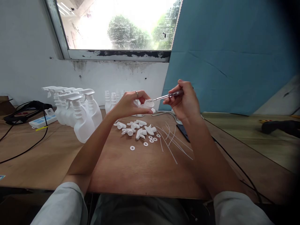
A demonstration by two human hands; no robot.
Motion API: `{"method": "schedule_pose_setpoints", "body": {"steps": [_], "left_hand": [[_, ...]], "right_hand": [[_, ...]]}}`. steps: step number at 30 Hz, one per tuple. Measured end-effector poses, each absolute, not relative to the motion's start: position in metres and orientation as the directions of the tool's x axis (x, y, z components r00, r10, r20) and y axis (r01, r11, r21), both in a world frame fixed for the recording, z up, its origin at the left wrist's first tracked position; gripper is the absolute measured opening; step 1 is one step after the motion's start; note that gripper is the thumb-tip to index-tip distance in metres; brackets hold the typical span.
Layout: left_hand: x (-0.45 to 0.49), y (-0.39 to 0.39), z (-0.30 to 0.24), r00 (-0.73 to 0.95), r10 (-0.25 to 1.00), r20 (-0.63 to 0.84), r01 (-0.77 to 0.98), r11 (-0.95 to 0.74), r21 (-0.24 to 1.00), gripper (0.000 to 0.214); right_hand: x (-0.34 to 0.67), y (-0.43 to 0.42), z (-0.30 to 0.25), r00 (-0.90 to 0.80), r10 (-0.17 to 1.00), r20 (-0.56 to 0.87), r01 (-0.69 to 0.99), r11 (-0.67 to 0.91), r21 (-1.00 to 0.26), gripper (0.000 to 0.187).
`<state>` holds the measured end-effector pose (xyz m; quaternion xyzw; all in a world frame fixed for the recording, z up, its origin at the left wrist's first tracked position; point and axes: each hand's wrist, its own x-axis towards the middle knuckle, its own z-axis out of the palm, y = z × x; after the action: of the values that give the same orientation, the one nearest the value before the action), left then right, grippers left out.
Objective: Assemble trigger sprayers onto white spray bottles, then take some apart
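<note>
My left hand [128, 103] is closed on a white trigger sprayer head [149, 104], held above the table with its round end turned to the right. In my right hand [187, 101] is a slim screwdriver [162, 97] with a clear handle, gripped between thumb and fingers. The screwdriver's tip meets the round end of the sprayer head; whether it sits inside cannot be made out. Below the hands lie several more white sprayer heads [128, 132], several white ring washers [132, 148] and several thin clear tubes [172, 155].
Assembled spray bottles [83, 125] stand in a group at left, and bottles without heads [113, 99] stand behind my left hand. A white power strip [43, 121] and black cables [25, 111] lie far left. A dark phone [182, 132] is partly hidden by my right forearm.
</note>
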<state>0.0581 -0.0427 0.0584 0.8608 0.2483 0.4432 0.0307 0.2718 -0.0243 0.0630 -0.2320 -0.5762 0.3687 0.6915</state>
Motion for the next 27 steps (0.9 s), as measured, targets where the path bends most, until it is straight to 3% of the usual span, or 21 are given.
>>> {"method": "schedule_pose_setpoints", "body": {"steps": [8,12,17,23,25,27], "left_hand": [[0.060,-0.037,0.056,0.390,0.517,0.762,0.536,-0.800,0.269,0.037],[0.060,-0.035,0.056,0.359,0.558,0.748,0.563,-0.769,0.303,0.037],[0.060,-0.036,0.057,0.360,0.570,0.739,0.565,-0.763,0.313,0.037],[0.057,-0.036,0.059,0.382,0.609,0.695,0.622,-0.726,0.294,0.035],[0.054,-0.036,0.059,0.399,0.637,0.660,0.655,-0.701,0.281,0.036],[0.051,-0.035,0.059,0.424,0.670,0.610,0.699,-0.670,0.250,0.037]], "right_hand": [[0.264,-0.050,0.059,0.148,0.473,0.869,0.058,0.873,-0.485,0.052],[0.261,-0.065,0.055,0.051,0.323,0.945,0.220,0.919,-0.326,0.047],[0.265,-0.061,0.053,-0.046,0.253,0.966,0.373,0.902,-0.219,0.050],[0.271,-0.055,0.055,-0.278,0.138,0.950,0.463,0.886,0.007,0.044],[0.271,-0.055,0.056,-0.294,0.135,0.946,0.486,0.873,0.026,0.043],[0.272,-0.056,0.057,-0.263,0.200,0.944,0.475,0.878,-0.054,0.042]]}}
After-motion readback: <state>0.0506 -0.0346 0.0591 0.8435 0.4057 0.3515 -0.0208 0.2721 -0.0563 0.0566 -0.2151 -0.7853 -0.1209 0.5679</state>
